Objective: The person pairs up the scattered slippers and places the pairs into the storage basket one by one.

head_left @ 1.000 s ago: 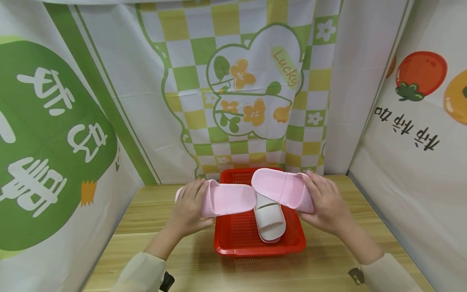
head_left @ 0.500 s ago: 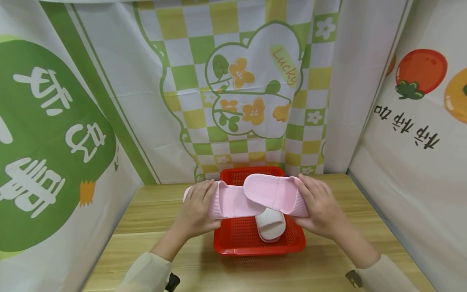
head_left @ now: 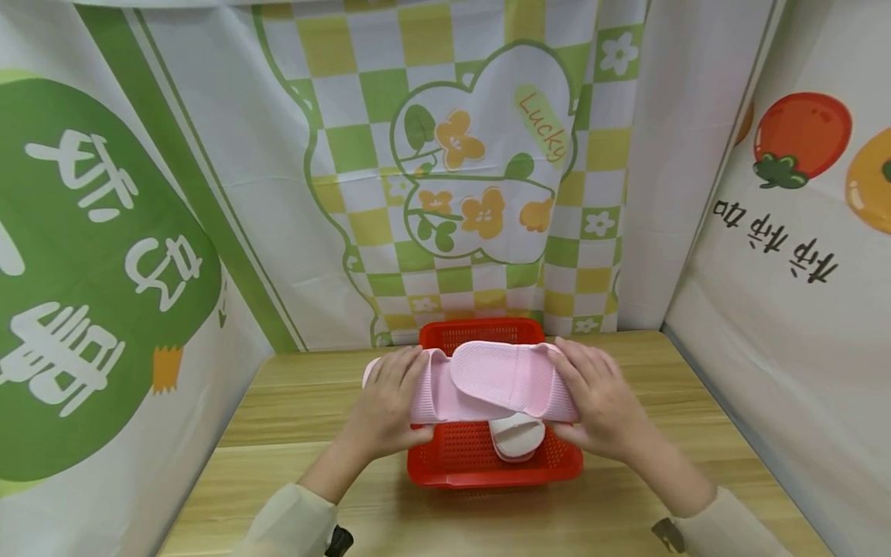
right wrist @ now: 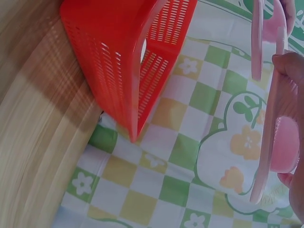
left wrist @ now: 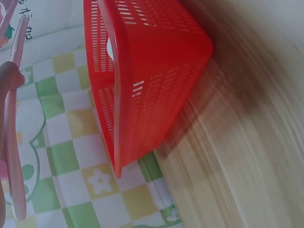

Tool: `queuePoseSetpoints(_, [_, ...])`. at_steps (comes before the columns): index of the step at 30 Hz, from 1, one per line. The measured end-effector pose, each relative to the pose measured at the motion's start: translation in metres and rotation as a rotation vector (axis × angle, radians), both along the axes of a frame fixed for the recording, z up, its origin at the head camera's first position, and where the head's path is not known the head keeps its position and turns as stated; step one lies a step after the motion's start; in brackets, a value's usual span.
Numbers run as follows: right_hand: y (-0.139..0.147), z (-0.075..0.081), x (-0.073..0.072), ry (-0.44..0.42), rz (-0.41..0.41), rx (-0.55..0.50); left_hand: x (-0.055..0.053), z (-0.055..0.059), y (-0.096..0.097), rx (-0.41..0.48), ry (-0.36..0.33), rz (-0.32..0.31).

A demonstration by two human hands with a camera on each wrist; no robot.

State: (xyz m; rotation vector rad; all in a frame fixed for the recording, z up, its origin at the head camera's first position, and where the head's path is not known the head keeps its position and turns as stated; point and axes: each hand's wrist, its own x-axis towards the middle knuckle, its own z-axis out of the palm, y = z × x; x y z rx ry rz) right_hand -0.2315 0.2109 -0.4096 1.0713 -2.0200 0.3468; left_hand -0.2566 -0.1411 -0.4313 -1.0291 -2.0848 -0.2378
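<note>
Left hand (head_left: 388,408) clamped on the left pink slipper (head_left: 452,401), fingers over the strap, thumb at the near edge. Right hand (head_left: 599,402) grips the right pink slipper (head_left: 497,377) the same way. Both slippers held up above the red basket (head_left: 425,470), roughly end to end; in head view the right one's free end overlaps the left one, but right wrist view shows a gap between them. Basket sits on the wood-grain table (head_left: 313,414), clear of both slippers. White slipper (head_left: 518,438) lies inside, right half, pinkish edge under it, far end hidden by the pink pair. Behind: green-and-yellow checked cloth (head_left: 390,216) with "Lucky" print. Right: white wall cloth (head_left: 780,348), tomato print.
</note>
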Motion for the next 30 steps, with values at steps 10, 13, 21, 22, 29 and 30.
queuePoseSetpoints(10, [-0.002,-0.002,0.006,-0.034,-0.045,0.068,0.002,0.001,0.009,0.017,0.035,-0.033])
queuePoseSetpoints(13, [-0.003,-0.003,0.007,-0.041,-0.050,0.083,0.003,0.002,0.011,0.014,0.026,-0.031])
queuePoseSetpoints(21, [-0.008,-0.005,0.008,-0.052,-0.045,0.112,0.004,0.001,0.012,0.002,0.005,-0.031])
queuePoseSetpoints(22, [-0.009,-0.006,0.008,-0.049,-0.041,0.112,0.005,0.001,0.012,0.002,0.004,-0.033])
queuePoseSetpoints(29, [-0.014,-0.008,0.008,-0.029,-0.014,0.115,0.007,0.002,0.015,0.000,0.011,-0.044])
queuePoseSetpoints(30, [-0.014,-0.008,0.008,-0.029,-0.015,0.117,0.008,0.002,0.016,0.000,0.010,-0.046])
